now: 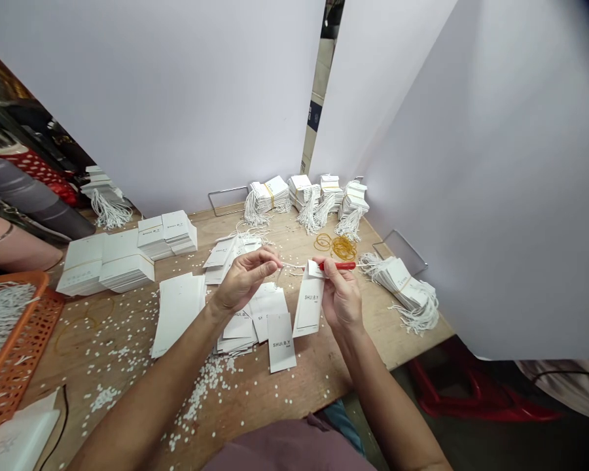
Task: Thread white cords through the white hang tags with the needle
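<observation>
My left hand [245, 278] pinches one end of a white string [292, 265] with thumb and fingertips. A white hang tag [308, 302] printed SHUI.B.Y is held upright in my right hand [342, 297], seemingly with another card behind it. The same hand grips a slim tool with a red handle [344, 266], lying level across the top of the tag; its tip is too small to make out. The string runs taut between my hands. Below them lies a single hang tag [281, 343], beside a loose pile of tags [235, 324] partly behind my left wrist.
Blank-looking cards [175, 314] and banded card stacks [127, 261] lie left. Strung tag bundles [269, 194] line the back; another bundle [405, 288] lies right. Rubber bands [344, 248] sit behind my right hand. An orange basket [29, 366] holds white strings. White panels [201, 98] enclose the table.
</observation>
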A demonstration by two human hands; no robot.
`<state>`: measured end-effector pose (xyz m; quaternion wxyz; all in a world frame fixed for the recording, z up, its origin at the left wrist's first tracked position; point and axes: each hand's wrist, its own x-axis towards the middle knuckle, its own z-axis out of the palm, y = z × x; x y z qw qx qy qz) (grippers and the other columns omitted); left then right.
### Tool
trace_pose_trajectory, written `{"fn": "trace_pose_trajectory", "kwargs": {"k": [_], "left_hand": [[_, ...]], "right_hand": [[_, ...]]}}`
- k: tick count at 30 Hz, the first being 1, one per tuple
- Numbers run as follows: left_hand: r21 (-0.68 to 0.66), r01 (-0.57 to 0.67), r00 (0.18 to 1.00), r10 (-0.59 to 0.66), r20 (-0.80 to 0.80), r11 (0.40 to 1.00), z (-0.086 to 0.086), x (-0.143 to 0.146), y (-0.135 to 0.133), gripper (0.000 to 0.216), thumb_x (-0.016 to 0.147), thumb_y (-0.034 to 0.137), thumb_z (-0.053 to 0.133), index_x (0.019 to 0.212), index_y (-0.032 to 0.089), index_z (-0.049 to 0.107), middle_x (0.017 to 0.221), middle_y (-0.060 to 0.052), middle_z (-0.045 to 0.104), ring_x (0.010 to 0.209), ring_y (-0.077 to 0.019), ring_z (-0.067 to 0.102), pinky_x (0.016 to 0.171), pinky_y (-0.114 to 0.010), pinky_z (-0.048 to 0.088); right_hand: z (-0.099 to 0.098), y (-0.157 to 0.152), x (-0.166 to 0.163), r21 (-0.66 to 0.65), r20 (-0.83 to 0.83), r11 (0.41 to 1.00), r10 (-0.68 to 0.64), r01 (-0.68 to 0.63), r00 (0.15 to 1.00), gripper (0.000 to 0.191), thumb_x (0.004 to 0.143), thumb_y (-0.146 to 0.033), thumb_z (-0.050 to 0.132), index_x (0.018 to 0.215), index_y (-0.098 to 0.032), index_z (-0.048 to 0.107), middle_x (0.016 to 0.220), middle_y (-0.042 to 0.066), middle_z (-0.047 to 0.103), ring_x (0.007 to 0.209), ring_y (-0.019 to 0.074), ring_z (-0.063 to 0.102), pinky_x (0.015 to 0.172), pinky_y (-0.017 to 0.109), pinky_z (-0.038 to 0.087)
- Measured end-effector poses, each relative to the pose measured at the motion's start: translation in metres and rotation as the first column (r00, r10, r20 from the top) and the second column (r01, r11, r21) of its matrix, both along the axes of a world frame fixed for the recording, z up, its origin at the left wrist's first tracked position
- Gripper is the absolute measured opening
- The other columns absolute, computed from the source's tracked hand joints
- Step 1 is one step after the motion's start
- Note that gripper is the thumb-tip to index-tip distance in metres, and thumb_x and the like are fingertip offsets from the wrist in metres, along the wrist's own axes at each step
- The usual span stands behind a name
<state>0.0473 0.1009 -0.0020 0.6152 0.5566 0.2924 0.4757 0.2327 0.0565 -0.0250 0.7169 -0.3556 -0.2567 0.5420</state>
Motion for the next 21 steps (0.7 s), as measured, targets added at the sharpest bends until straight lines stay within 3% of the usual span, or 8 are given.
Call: {"fn": "trace_pose_trajectory", "kwargs": {"k": [2, 4, 7, 10, 14, 18, 21], "left_hand": [[0.141, 0.005, 0.989, 0.017, -0.148, 0.99, 0.004, 0.005, -0.007, 0.027, 0.081, 0.048, 0.074, 0.077, 0.022, 0.08, 0.083, -0.007, 0.066, 0.085, -0.0207, 0.056, 0.087, -0.036, 0.044], [0.277, -0.046, 0.948, 0.13, -0.292, 0.96, 0.006, 0.015, -0.015, 0.027, 0.078, 0.05, 0.077, 0.077, 0.023, 0.08, 0.084, -0.008, 0.069, 0.089, -0.0238, 0.057, 0.093, -0.04, 0.041], [0.372, -0.187, 0.898, 0.312, -0.31, 0.909, 0.005, 0.032, -0.023, 0.02, 0.076, 0.042, 0.08, 0.07, 0.024, 0.077, 0.091, -0.007, 0.069, 0.096, -0.0249, 0.057, 0.092, -0.038, 0.041], [0.305, -0.252, 0.901, 0.338, -0.273, 0.918, 0.0, 0.04, -0.026, 0.025, 0.084, 0.038, 0.072, 0.066, 0.02, 0.073, 0.079, -0.005, 0.066, 0.081, -0.0206, 0.058, 0.073, -0.031, 0.044], [0.181, -0.262, 0.905, 0.307, -0.295, 0.948, -0.008, 0.038, -0.027, 0.032, 0.082, 0.038, 0.073, 0.059, 0.017, 0.064, 0.058, 0.002, 0.048, 0.057, -0.0121, 0.042, 0.053, -0.026, 0.032], [0.124, -0.273, 0.909, 0.298, -0.292, 0.954, -0.008, 0.034, -0.03, 0.035, 0.08, 0.038, 0.074, 0.057, 0.017, 0.059, 0.056, 0.003, 0.043, 0.055, -0.0105, 0.037, 0.05, -0.025, 0.029], [0.122, -0.276, 0.909, 0.3, -0.288, 0.953, -0.007, 0.031, -0.032, 0.034, 0.08, 0.038, 0.075, 0.057, 0.017, 0.059, 0.057, 0.003, 0.044, 0.055, -0.0105, 0.038, 0.05, -0.025, 0.029]], "right_hand": [[0.005, -0.005, -0.003, 0.053, 0.082, 0.997, -0.058, 0.053, 0.995, 0.016, 0.082, -0.036, 0.076, 0.084, -0.021, 0.08, 0.09, 0.004, 0.075, 0.085, 0.0169, 0.065, 0.082, 0.03, 0.052], [0.009, -0.011, -0.008, 0.124, 0.181, 0.988, -0.111, 0.089, 0.977, 0.014, 0.086, -0.034, 0.071, 0.086, -0.023, 0.08, 0.091, 0.004, 0.073, 0.089, 0.0183, 0.064, 0.085, 0.032, 0.051], [0.015, -0.019, -0.013, 0.231, 0.363, 0.962, -0.222, 0.143, 0.905, 0.014, 0.089, -0.029, 0.068, 0.092, -0.025, 0.081, 0.094, 0.005, 0.071, 0.096, 0.0202, 0.063, 0.092, 0.035, 0.048], [0.021, -0.026, -0.012, 0.303, 0.451, 0.928, -0.341, 0.218, 0.825, 0.015, 0.091, -0.025, 0.065, 0.092, -0.026, 0.08, 0.097, 0.006, 0.07, 0.101, 0.0217, 0.062, 0.096, 0.037, 0.047], [0.019, -0.026, -0.004, 0.37, 0.441, 0.895, -0.405, 0.25, 0.801, 0.019, 0.094, -0.029, 0.06, 0.089, -0.029, 0.078, 0.092, 0.005, 0.072, 0.097, 0.0229, 0.066, 0.099, 0.043, 0.048], [0.001, -0.018, 0.006, 0.363, 0.497, 0.913, -0.357, 0.184, 0.791, 0.013, 0.091, -0.034, 0.064, 0.094, -0.033, 0.077, 0.094, 0.002, 0.074, 0.103, 0.0249, 0.066, 0.106, 0.047, 0.045], [-0.01, -0.014, 0.011, 0.311, 0.614, 0.95, -0.224, 0.028, 0.757, 0.018, 0.086, -0.03, 0.071, 0.103, -0.034, 0.077, 0.101, 0.003, 0.075, 0.099, 0.025, 0.065, 0.1, 0.043, 0.048]]}}
